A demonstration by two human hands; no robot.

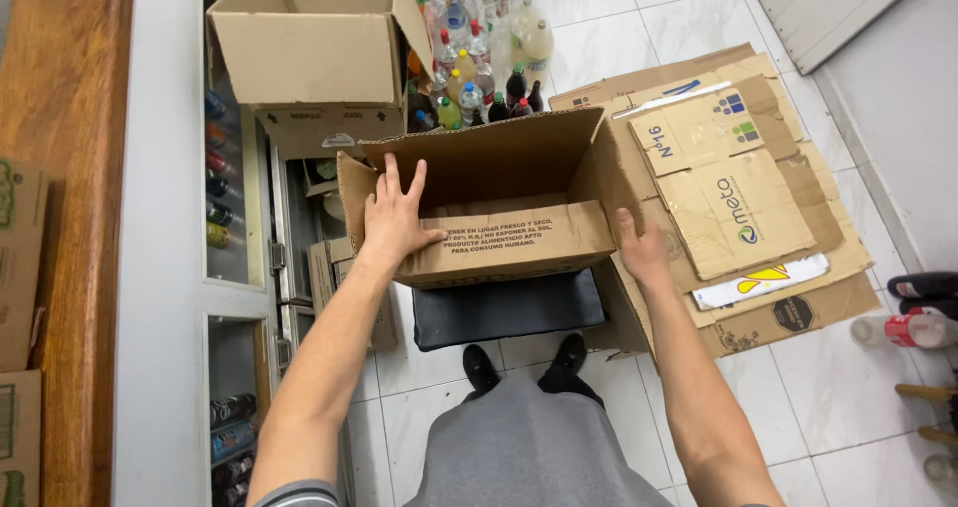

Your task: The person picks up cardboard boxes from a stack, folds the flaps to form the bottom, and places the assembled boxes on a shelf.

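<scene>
An open brown cardboard box [519,173] rests on a black padded stool [509,309] in front of me. My left hand [396,218] lies flat with spread fingers on the box's near left flap. At the box's right side, my right hand [642,251] presses against the lower corner with fingers apart. The box's flaps stand up and its inside looks empty. Neither hand grips anything.
A second open cardboard box [314,43] sits on the cabinet at the upper left. Several bottles [479,38] stand on the tiled floor behind. Flattened cardboard sheets [743,198] lie on the floor to the right. A glass-door cooler [225,188] with drinks runs along the left.
</scene>
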